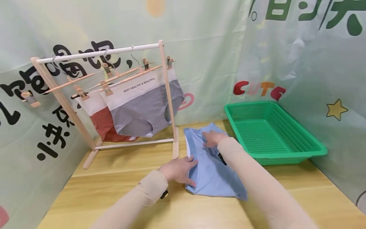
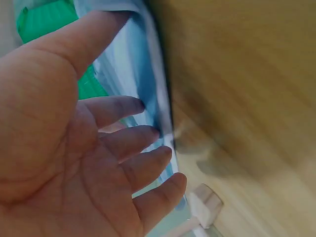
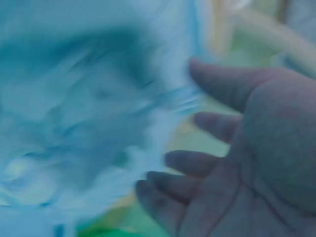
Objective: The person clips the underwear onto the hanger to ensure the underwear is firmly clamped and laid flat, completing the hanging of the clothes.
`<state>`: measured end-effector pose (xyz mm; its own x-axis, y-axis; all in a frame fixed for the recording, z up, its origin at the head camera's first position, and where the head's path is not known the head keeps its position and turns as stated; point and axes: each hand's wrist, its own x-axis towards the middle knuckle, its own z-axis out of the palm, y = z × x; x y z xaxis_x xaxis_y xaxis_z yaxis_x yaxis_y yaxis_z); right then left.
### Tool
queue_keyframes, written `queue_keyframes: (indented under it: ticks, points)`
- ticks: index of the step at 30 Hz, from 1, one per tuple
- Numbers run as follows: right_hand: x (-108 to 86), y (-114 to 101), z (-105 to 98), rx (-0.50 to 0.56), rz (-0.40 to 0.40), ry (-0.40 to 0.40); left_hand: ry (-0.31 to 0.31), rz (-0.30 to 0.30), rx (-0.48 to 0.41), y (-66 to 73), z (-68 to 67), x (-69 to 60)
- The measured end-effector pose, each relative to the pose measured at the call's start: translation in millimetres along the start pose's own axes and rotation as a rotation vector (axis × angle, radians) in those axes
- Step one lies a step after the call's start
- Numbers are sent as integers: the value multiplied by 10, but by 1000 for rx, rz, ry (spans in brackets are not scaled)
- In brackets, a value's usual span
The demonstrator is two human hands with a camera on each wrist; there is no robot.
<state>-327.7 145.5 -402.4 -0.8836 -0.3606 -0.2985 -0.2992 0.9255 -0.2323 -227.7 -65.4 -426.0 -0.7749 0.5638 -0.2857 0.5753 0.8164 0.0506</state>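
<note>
A light blue garment [image 1: 214, 179], which looks like shorts with a gathered waistband [image 1: 192, 149], lies on the table in the head view. On the waistband's near end rests my left hand [image 1: 179, 170], thumb and fingers spread. The left wrist view shows this hand's palm [image 2: 44, 148] with the fingertips against the blue cloth [image 2: 143, 74]. My right hand [image 1: 213, 139] touches the garment's far part, fingers extended. In the right wrist view the right hand [image 3: 256, 138] has its fingers apart beside the blurred blue cloth [image 3: 94, 113]; nothing is pinched there.
A wooden rack [image 1: 168, 89] at the left carries hangers with clips; grey-and-white briefs [image 1: 137, 109] and red-and-white briefs [image 1: 104, 122] hang from it. Close to the garment's right stands a green plastic basket [image 1: 291, 156]. A printed cloth backdrop [image 1: 208, 63] borders the table [image 1: 123, 181].
</note>
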Motion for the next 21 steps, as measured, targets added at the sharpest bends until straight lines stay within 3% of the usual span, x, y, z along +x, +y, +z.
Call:
queue_keyframes:
  ticks: [6, 14, 21]
  points:
    - [279, 281, 43, 53, 108, -15, 12, -22, -16, 10, 79, -76]
    - [206, 323, -29, 79, 186, -48, 44, -44, -13, 73, 83, -106]
    - [148, 240, -77, -6, 189, -92, 29, -17, -18, 31, 86, -96]
